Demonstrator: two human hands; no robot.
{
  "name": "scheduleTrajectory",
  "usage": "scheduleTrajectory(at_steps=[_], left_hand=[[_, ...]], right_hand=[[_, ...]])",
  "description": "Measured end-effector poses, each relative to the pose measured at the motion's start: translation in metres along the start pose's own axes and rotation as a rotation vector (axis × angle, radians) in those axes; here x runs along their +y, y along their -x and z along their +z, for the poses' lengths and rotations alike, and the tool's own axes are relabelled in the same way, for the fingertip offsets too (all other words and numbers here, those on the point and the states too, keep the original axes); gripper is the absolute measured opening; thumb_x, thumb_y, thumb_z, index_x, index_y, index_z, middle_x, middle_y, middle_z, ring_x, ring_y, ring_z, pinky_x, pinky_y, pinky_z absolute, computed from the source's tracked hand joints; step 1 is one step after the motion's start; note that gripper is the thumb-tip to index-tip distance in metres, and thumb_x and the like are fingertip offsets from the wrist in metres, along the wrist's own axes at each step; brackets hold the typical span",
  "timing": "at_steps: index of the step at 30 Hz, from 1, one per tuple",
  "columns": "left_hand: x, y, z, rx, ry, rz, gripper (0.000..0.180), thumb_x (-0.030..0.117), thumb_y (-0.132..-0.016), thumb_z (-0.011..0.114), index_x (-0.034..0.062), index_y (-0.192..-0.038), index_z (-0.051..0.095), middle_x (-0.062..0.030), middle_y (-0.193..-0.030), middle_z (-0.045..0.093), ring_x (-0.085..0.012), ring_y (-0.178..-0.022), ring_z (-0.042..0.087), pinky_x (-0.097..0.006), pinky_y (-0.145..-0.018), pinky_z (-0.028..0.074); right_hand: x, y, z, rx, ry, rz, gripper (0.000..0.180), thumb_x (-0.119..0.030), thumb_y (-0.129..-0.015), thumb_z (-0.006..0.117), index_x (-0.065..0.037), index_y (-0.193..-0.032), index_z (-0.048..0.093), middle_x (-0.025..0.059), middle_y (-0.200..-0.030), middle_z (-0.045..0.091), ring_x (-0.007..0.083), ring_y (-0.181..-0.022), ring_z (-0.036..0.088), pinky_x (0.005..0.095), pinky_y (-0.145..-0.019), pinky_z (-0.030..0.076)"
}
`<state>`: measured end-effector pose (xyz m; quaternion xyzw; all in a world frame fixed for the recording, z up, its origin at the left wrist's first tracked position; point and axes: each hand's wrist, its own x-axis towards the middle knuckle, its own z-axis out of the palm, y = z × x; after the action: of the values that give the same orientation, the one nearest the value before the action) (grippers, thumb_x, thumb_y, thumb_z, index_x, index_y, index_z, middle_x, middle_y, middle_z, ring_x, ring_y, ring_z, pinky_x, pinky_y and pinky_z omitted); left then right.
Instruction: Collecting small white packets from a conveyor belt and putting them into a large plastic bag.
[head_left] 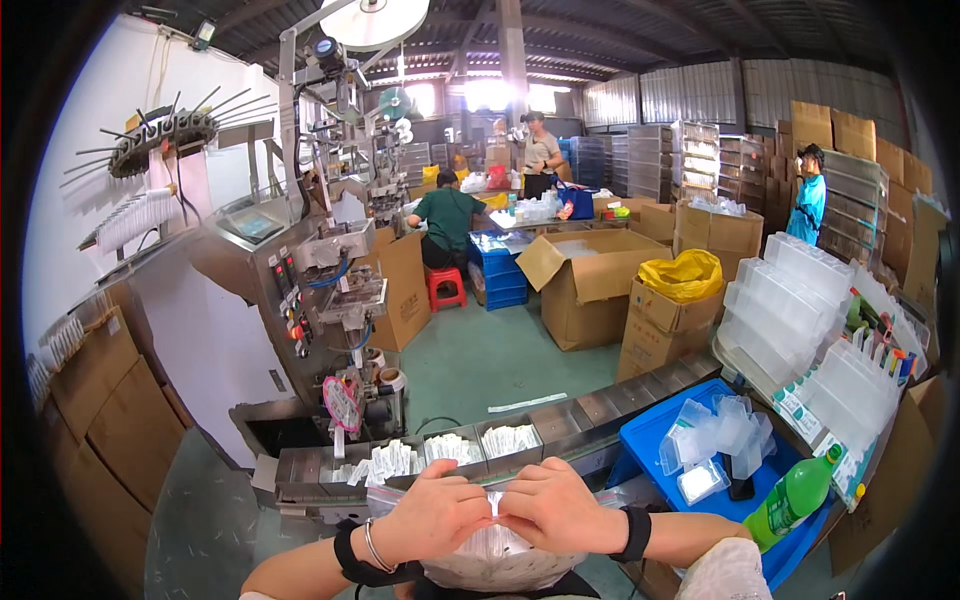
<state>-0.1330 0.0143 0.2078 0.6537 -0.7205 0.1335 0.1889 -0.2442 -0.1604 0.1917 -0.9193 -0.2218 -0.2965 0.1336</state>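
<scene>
A clear plastic bag filled with white pieces sits against me at the bottom middle. My left hand and my right hand meet over its upper part. Both have curled fingers, with thumbs and fingertips pinching the bag's plastic near a small white spot between them. Loose plastic shows to either side of the hands. Just beyond them runs a metal conveyor trough divided into compartments. Several compartments hold piles of slim white packets. What lies beneath my palms is hidden.
A blue tray at right holds clear plastic boxes, a dark phone and a green bottle. Stacked clear bins stand behind. A packing machine rises at left. Cardboard boxes and several people are farther off.
</scene>
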Motion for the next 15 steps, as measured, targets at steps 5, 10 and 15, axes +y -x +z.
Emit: scheduleTrajectory(at_steps=[5,10,15], left_hand=[[0.003,0.004,-0.001,-0.007,-0.041,-0.011,0.008,0.020,-0.077,0.064,0.0135,-0.075,0.060,0.0028,-0.075,0.058,-0.0153,-0.073,0.057,-0.041,-0.090,0.034],[-0.006,0.010,0.000,0.009,-0.045,-0.030,0.008,0.020,-0.076,0.066,0.0151,-0.073,0.061,0.0037,-0.074,0.059,-0.0147,-0.071,0.058,-0.039,-0.089,0.033],[-0.007,0.015,-0.005,0.082,-0.034,-0.039,0.009,0.019,-0.074,0.066,0.0136,-0.074,0.059,0.0029,-0.069,0.056,-0.0155,-0.065,0.055,-0.037,-0.085,0.038]], right_hand=[[-0.001,0.011,-0.019,0.005,0.048,-0.030,0.014,-0.020,-0.072,0.066,-0.013,-0.074,0.054,-0.0027,-0.071,0.054,0.0159,-0.074,0.052,0.0314,-0.066,0.036],[0.010,0.041,-0.038,-0.033,0.117,0.100,0.010,-0.022,-0.073,0.066,-0.015,-0.076,0.061,-0.0037,-0.074,0.057,0.0154,-0.079,0.054,0.0312,-0.068,0.034],[0.011,0.065,-0.061,0.003,0.176,0.213,0.009,-0.019,-0.068,0.069,-0.017,-0.073,0.062,-0.0049,-0.072,0.057,0.0155,-0.079,0.052,0.0316,-0.067,0.032]])
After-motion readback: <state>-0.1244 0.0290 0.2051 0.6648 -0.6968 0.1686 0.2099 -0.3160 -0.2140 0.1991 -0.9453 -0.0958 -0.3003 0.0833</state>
